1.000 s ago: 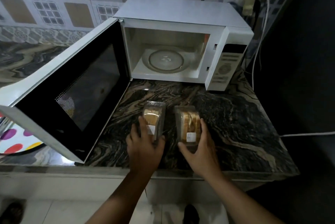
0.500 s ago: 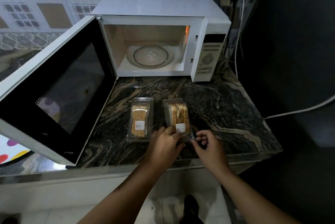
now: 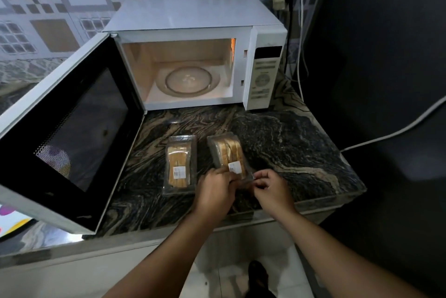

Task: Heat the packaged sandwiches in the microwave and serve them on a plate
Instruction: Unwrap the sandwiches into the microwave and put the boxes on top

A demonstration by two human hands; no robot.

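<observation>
Two clear plastic sandwich packs lie side by side on the dark marble counter (image 3: 289,143), in front of the white microwave (image 3: 193,20). The left sandwich pack (image 3: 179,162) lies flat and untouched. At the near end of the right sandwich pack (image 3: 228,152), my left hand (image 3: 214,189) grips the pack while my right hand (image 3: 270,187) pinches its clear plastic edge. The microwave door (image 3: 72,128) stands wide open to the left. Its lit cavity holds only the glass turntable (image 3: 189,79).
White cables (image 3: 386,133) run down behind the microwave and across the dark area to the right. A colourful dotted surface (image 3: 9,218) shows below the open door at the far left. The counter's front edge is just under my wrists.
My left hand left the left pack and joined the right hand at the near end of the right pack. The microwave's inside light came on.
</observation>
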